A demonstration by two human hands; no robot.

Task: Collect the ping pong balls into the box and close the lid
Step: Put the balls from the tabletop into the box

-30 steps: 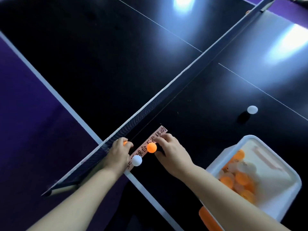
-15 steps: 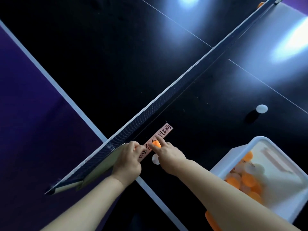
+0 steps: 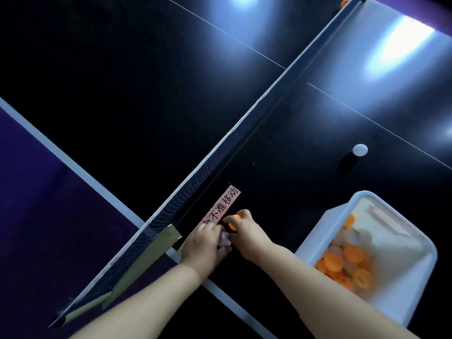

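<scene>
Near net (image 3: 220, 152), gripping orange ball (image 3: 234, 220) in right hand (image 3: 247, 231), white ball (image 3: 223, 241) in left hand (image 3: 203, 248). Rightward to box (image 3: 315, 241), nearer right hand.

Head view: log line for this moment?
left hand holds white ball | right hand pinches orange ball | box open, part filled | loose ball beyond box

Glossy black table (image 3: 122, 81), purple floor (image 3: 31, 192)

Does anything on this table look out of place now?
Yes. One white ping pong ball lies alone on the table, beyond the box. A stray orange ball sits by the far end of the net. Both are uncollected.
</scene>
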